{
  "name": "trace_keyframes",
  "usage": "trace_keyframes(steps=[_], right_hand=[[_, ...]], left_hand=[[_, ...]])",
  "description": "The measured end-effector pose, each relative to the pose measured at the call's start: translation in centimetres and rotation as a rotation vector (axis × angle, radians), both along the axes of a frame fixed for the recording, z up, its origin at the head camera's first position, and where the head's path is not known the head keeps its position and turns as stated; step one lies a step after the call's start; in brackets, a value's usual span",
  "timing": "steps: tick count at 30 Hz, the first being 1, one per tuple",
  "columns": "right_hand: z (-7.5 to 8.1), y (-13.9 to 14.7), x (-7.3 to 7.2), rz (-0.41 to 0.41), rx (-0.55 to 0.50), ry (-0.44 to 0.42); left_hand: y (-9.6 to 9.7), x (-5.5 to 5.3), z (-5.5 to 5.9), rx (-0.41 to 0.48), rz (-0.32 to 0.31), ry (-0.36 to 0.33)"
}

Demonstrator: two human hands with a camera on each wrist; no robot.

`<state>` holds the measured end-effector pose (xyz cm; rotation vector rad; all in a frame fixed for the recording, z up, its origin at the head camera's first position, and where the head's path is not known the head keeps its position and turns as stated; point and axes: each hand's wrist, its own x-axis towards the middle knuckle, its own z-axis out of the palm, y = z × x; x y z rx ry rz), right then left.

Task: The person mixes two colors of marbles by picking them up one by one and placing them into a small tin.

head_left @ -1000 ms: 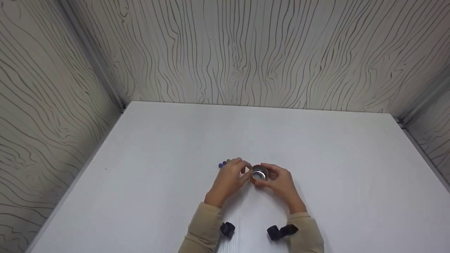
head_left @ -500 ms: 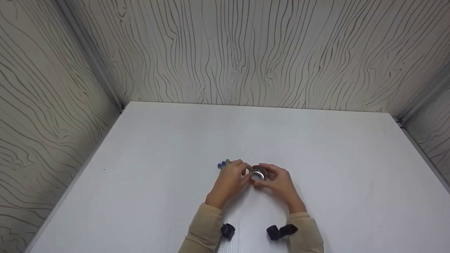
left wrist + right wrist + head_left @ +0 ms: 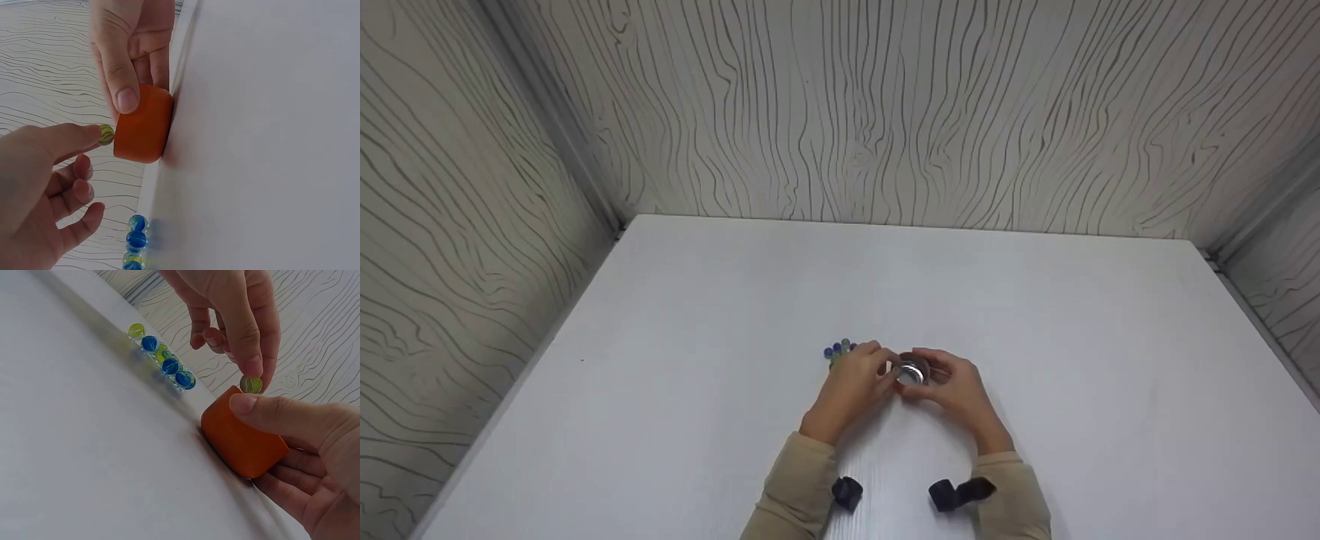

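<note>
My right hand (image 3: pixel 956 386) grips a small orange cup (image 3: pixel 242 433) with a shiny metal inside, thumb on the near side and fingers around the far side. The cup stands upright on the white table. Between thumb and forefinger my left hand (image 3: pixel 851 382) pinches a yellow-green glass marble (image 3: pixel 251 384), right at the cup's rim; its other fingers are loosely bent. Beyond the left hand lies a cluster of blue and yellow-green marbles (image 3: pixel 163 357) on the table, partly hidden by that hand in the head view.
The white table (image 3: pixel 720 300) reaches back to a wall panel (image 3: pixel 825 112) with a wood-grain pattern. A similar panel (image 3: pixel 457 247) stands along the left side. Black straps (image 3: pixel 960 495) sit by both sleeved wrists.
The left hand has shifted very slightly, so more of the marble cluster shows beside it. The right hand keeps its hold on the cup in the same place.
</note>
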<state>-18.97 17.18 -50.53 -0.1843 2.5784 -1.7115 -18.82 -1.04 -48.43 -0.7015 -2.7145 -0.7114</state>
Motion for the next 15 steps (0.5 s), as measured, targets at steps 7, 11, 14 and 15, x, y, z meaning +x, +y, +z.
trace_keyframes(steps=[7, 11, 14, 15], right_hand=[[0.0, 0.0, 0.0, -0.009, 0.012, 0.008], [-0.1, 0.0, -0.2, -0.002, 0.01, -0.001], [0.0, 0.1, -0.2, 0.007, 0.009, 0.0], [0.0, 0.1, -0.2, 0.012, 0.013, 0.005]], left_hand=[[-0.2, -0.2, -0.1, 0.014, -0.012, -0.003], [-0.5, -0.4, 0.1, 0.027, -0.01, -0.016], [-0.9, -0.7, 0.4, 0.057, 0.008, -0.037], [-1.0, -0.8, 0.6, 0.074, 0.018, -0.048]])
